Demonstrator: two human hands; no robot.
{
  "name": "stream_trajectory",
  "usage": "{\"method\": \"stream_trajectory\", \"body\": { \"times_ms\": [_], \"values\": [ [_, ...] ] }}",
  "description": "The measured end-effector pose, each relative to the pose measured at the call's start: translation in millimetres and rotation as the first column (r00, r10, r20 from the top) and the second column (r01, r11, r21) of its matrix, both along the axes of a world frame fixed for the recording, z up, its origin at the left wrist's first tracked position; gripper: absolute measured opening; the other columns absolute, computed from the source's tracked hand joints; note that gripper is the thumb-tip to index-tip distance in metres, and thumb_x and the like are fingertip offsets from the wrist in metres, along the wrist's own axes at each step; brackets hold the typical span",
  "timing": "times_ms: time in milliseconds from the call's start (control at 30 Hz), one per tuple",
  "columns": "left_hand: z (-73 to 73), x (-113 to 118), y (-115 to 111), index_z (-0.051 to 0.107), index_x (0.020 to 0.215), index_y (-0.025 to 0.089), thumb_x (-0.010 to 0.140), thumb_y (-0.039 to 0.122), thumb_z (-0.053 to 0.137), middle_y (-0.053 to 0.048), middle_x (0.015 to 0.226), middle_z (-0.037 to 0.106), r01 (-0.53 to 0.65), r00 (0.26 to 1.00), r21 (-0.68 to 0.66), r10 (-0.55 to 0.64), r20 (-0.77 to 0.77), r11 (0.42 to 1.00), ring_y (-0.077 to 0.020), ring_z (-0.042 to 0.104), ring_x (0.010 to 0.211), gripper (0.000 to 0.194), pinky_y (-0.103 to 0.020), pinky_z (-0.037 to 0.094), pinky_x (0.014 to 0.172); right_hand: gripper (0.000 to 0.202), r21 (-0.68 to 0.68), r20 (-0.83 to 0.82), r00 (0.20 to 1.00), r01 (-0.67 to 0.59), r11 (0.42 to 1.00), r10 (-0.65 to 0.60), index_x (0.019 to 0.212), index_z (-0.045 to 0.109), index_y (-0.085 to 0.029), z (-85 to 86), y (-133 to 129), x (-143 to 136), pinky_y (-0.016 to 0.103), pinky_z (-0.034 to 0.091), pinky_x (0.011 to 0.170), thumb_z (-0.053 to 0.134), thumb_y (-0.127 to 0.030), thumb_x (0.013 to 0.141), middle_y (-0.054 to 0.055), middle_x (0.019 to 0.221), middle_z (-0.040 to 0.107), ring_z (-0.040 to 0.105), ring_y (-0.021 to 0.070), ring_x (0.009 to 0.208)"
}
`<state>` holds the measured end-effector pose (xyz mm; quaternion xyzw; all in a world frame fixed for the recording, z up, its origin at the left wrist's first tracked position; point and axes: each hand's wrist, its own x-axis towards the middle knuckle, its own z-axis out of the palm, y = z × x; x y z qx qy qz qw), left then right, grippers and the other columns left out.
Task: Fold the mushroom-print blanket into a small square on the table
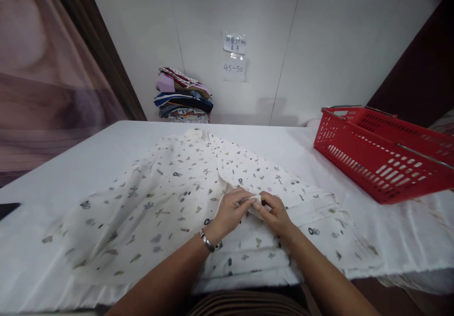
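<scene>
A white shirt [191, 174] with small printed motifs lies spread on the table, its collar [196, 133] at the far side. The front opening runs from the collar down towards me. Over the lower part of that opening, my left hand [232, 212] pinches the edge of the fabric. My right hand [274, 213] meets it from the other side, fingers closed on the same edge. Both sets of fingertips nearly touch, and a bit of bunched cloth shows between them. Whether a button is there I cannot make out. A metal bracelet [207, 241] sits on my left wrist.
A red plastic basket [383, 150] stands at the table's right. Behind the table's far edge rises a stack of folded clothes [184, 96] against the wall. Two paper signs [234, 56] are taped there. A curtain [53, 70] hangs at left, and a dark flat object [7, 209] lies at the left edge.
</scene>
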<state>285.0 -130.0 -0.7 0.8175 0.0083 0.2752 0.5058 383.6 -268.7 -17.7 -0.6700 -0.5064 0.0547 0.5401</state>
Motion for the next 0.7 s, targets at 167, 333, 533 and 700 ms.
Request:
{"method": "stream_trajectory", "body": {
  "times_ms": [167,333,533,700],
  "values": [
    [1.8,-1,0,0.067,0.088,0.020,0.085,0.033,0.055,-0.003,0.083,0.065,0.017,1.000,-0.047,-0.018,-0.020,0.999,-0.0142,0.057,0.078,0.018,-0.026,0.047,0.072,0.022,0.041,0.087,0.996,-0.019,0.999,0.015,0.077,0.055,-0.019,9.5,-3,-1,0.028,0.038,0.060,0.043,-0.032,0.091,0.001,0.068,0.049,0.046,0.0139,0.063],
    [13.1,0,10,0.065,0.096,0.022,0.080,0.031,0.062,-0.003,0.095,0.066,0.123,0.986,-0.034,-0.126,-0.114,0.992,-0.0165,0.059,0.089,0.019,-0.029,0.048,0.078,0.016,0.053,0.127,0.990,-0.068,0.996,0.061,0.086,0.061,-0.021,34.7,-22,3,0.030,0.043,0.065,0.047,-0.027,0.090,0.004,0.079,0.059,0.054,0.0171,0.073],
    [20.5,30,26,0.066,0.092,0.022,0.084,0.029,0.055,-0.003,0.094,0.066,0.198,0.971,0.164,-0.171,-0.167,0.966,-0.0169,0.058,0.088,0.015,-0.028,0.047,0.076,0.017,0.179,-0.061,0.974,0.226,0.958,-0.219,0.087,0.067,-0.022,76.1,-79,30,0.031,0.046,0.064,0.058,-0.037,0.084,0.006,0.089,0.064,0.058,0.0206,0.079],
    [12.3,58,39,0.066,0.088,0.020,0.083,0.020,0.051,-0.003,0.091,0.066,0.144,0.977,0.345,-0.079,-0.196,0.927,-0.0176,0.059,0.087,0.016,-0.028,0.045,0.078,0.023,0.295,-0.325,0.823,0.557,0.776,-0.466,0.074,0.065,-0.023,126.3,-123,68,0.028,0.041,0.049,0.073,-0.043,0.067,0.002,0.065,0.056,0.051,0.0155,0.058]
  ]
}}
